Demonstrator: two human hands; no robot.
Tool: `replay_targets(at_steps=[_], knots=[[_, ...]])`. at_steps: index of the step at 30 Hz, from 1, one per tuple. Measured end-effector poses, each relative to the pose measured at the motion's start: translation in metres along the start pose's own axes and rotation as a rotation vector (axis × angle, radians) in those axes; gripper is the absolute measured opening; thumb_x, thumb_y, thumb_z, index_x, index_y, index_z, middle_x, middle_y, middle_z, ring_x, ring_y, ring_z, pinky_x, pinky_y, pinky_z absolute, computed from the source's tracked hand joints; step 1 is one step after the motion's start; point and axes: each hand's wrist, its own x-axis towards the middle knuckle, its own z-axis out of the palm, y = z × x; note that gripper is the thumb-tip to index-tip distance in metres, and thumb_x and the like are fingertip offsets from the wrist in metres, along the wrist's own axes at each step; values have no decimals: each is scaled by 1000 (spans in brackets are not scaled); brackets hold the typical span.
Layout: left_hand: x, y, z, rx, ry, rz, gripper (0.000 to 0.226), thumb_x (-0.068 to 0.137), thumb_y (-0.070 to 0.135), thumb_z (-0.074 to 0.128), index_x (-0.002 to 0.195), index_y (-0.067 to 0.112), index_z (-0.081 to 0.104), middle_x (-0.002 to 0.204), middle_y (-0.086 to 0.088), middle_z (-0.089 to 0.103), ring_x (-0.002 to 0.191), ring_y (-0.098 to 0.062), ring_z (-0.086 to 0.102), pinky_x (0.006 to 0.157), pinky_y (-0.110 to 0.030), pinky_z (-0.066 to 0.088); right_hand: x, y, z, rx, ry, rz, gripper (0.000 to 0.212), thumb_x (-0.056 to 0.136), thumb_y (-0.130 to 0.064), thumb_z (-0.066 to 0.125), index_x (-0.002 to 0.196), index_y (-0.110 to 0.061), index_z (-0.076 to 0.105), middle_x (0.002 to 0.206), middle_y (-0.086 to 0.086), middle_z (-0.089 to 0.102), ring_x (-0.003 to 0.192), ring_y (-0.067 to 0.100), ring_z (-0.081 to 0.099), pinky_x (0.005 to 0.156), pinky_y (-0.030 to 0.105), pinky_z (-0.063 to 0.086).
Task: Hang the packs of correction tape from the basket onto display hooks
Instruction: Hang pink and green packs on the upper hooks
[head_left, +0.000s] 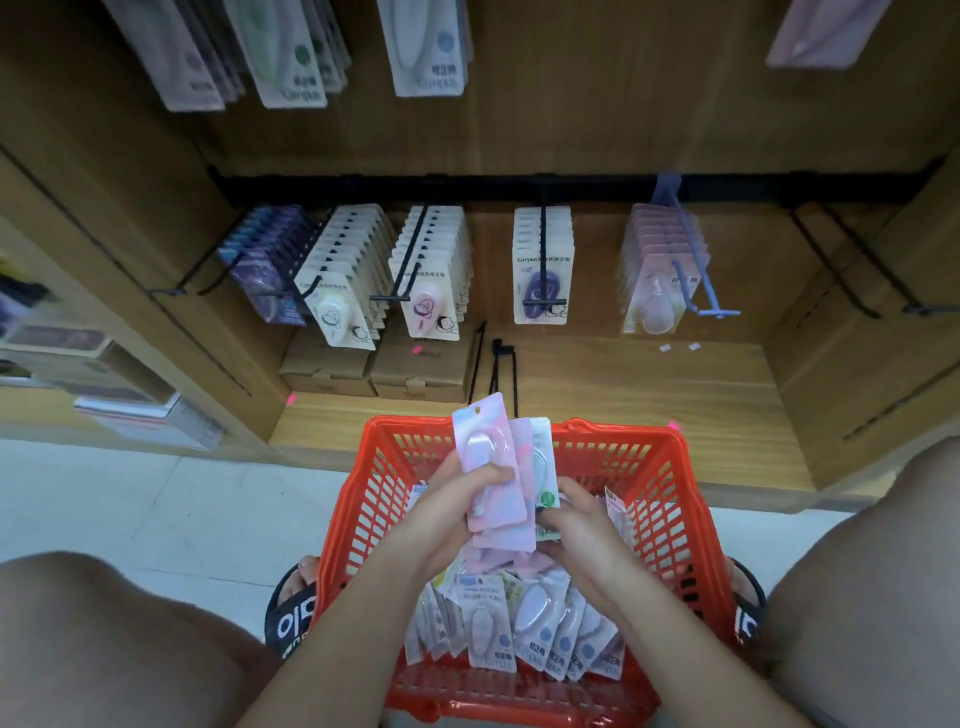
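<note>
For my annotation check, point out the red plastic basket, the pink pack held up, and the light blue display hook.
Red plastic basket (670, 499), head view, right mesh wall.
Pink pack (485, 457), head view, upper card face.
Light blue display hook (691, 280), head view, prong.

Even, soft indoor light w/ faint shadows; my view bends at edges, top hanging packs (291, 57) blurred, slight glare on glossy red plastic basket (670, 499).

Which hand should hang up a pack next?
Probably the left hand: it already grips the pink plastic packs upright above the red plastic basket, while the right hand is lower among them.
</note>
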Motion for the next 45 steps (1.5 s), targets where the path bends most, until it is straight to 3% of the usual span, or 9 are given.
replay_targets(at_steps=[12, 16, 19, 22, 29, 33, 36, 41, 45], knots=[[-40, 68, 34, 104, -18, 226, 51, 91, 13, 77, 132, 28, 51, 125, 0, 72, 109, -19, 74, 89, -46, 63, -32, -75, 14, -116, -62, -297, 70, 96, 7, 38, 127, -47, 69, 127, -3, 75, 120, 24, 70, 102, 53, 56], [-48, 90, 38, 161, -19, 321, 52, 89, 11, 80, 132, 27, 55, 122, 1, 75, 109, -19, 74, 94, -45, 61, -44, -99, 25, -25, -186, -270, 41, 109, -27, 38, 137, -43, 63, 132, -1, 72, 124, 25, 68, 112, 59, 47], [-52, 103, 43, 208, -22, 411, 61, 81, 24, 86, 135, 29, 56, 125, 3, 74, 114, -18, 72, 97, -44, 59, -56, -113, 32, -176, -172, -315, 35, 95, -68, 55, 131, -69, 53, 134, -33, 62, 135, 3, 54, 119, 52, 39], [-54, 113, 50, 233, 10, 475, 60, 79, 38, 83, 133, 34, 58, 125, 6, 74, 115, -18, 72, 99, -49, 58, -63, -128, 33, -220, -152, -399, 38, 86, -75, 60, 122, -71, 51, 120, -52, 56, 120, -20, 50, 118, 39, 36], [-57, 136, 74, 217, 78, 339, 75, 80, 84, 43, 138, 38, 54, 132, 5, 68, 114, -17, 71, 102, -50, 55, -75, -145, 30, -291, -105, -549, 50, 101, -41, 65, 146, -48, 45, 135, -34, 61, 127, -10, 56, 111, 30, 44], [-59, 145, 81, 203, 32, 341, 45, 96, 59, 44, 125, 34, 66, 125, 3, 73, 116, -16, 70, 109, -51, 50, -80, -158, 23, -257, -86, -539, 54, 95, -61, 61, 147, -50, 48, 142, -26, 61, 134, 0, 55, 120, 45, 38], [-60, 150, 87, 231, -23, 390, 27, 106, 46, 45, 120, 38, 68, 124, 8, 74, 118, -14, 69, 108, -50, 51, -82, -166, 18, -182, -116, -556, 45, 104, -39, 58, 147, -50, 48, 143, -20, 62, 135, 8, 58, 120, 51, 38], [-63, 156, 97, 268, -79, 457, 19, 109, 42, 47, 106, 42, 66, 99, 31, 74, 94, 13, 69, 75, -12, 55, -88, -181, 8, -116, -165, -570, 51, 102, -28, 66, 146, -48, 48, 142, -14, 64, 132, 17, 62, 114, 56, 44], [-62, 159, 109, 293, 14, 527, 28, 105, 50, 51, 112, 33, 72, 110, 10, 76, 108, -16, 72, 90, -39, 59, -88, -194, -1, -169, -145, -526, 43, 100, -31, 65, 137, -51, 56, 136, -14, 68, 127, 21, 65, 109, 56, 48]])
